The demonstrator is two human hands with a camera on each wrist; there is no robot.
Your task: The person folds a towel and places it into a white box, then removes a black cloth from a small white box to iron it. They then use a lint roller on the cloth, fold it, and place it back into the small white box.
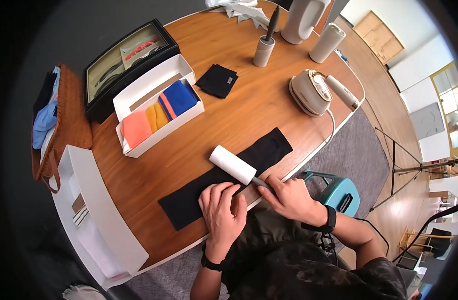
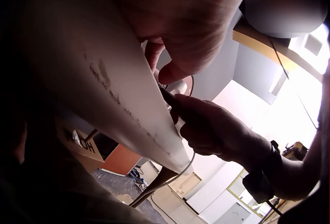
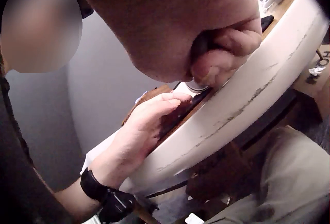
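A white lint roller (image 1: 232, 165) with a grey handle lies slantwise over a flat black cloth (image 1: 181, 202) near the table's front edge. My right hand (image 1: 295, 200) grips the handle, fingers curled round it; in the right wrist view the same hand (image 3: 206, 43) shows curled fingers. My left hand (image 1: 223, 212) rests on the cloth with fingers relaxed, close to the roller's lower side. The left wrist view shows the left hand (image 2: 180, 22) above the table edge and the right hand (image 2: 214, 128) beyond it.
A white box (image 1: 161, 135) of folded coloured cloths and a black display case (image 1: 96, 107) stand at the back left. A folded black cloth (image 1: 217, 81), another roller (image 1: 264, 51) and a steamer (image 1: 309, 92) are farther back. An open white box (image 1: 114, 220) is at left.
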